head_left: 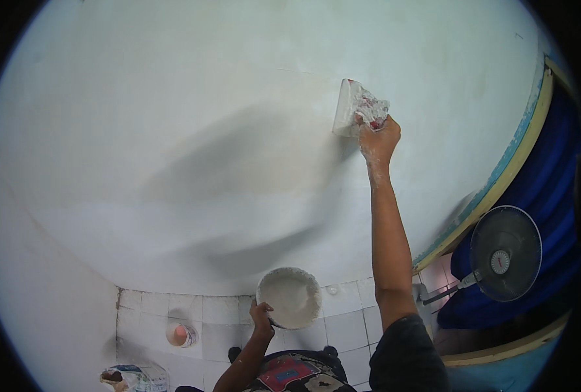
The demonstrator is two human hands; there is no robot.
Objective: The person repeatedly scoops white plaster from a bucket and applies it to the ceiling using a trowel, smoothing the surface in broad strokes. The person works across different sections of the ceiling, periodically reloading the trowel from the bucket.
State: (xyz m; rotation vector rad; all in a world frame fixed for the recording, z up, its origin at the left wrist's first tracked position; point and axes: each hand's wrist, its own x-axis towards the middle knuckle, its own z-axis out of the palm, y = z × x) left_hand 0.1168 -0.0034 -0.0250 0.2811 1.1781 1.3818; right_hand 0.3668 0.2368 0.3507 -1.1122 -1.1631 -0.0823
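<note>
My right hand is closed round the handle of a wide putty knife, reaching up to the white wall. White paste clings to the blade and in a lump near the handle. The blade appears to be against the wall, where its shadow falls close by. Lower down, my left hand grips the rim of a round bowl at its left side. Whitish paste coats the bowl's inside and edge.
A standing fan is at the right, before a blue curtain in a yellow-framed doorway. On the tiled floor sit a small tub with something pink in it and an opened sack.
</note>
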